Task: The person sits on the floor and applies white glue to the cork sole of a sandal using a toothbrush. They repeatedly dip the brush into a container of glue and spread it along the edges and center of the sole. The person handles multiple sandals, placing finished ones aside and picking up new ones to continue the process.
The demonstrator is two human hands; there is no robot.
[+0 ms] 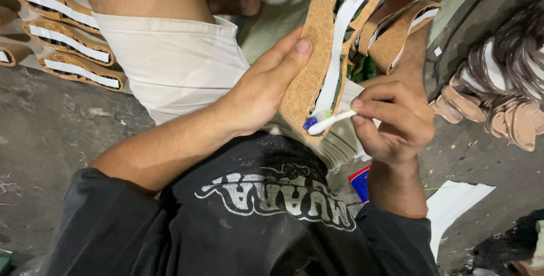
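Speckled tan cork sole (309, 78); white-and-blue toothbrush (328, 122)

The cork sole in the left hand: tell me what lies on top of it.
A white strip runs along the cork sole, and the toothbrush held by the right hand has its blue-bristled head at the lower end. The left hand covers the sole's underside.

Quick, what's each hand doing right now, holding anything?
Left hand: closed on the cork sandal sole.
Right hand: closed on a white toothbrush, bristles on the sole.
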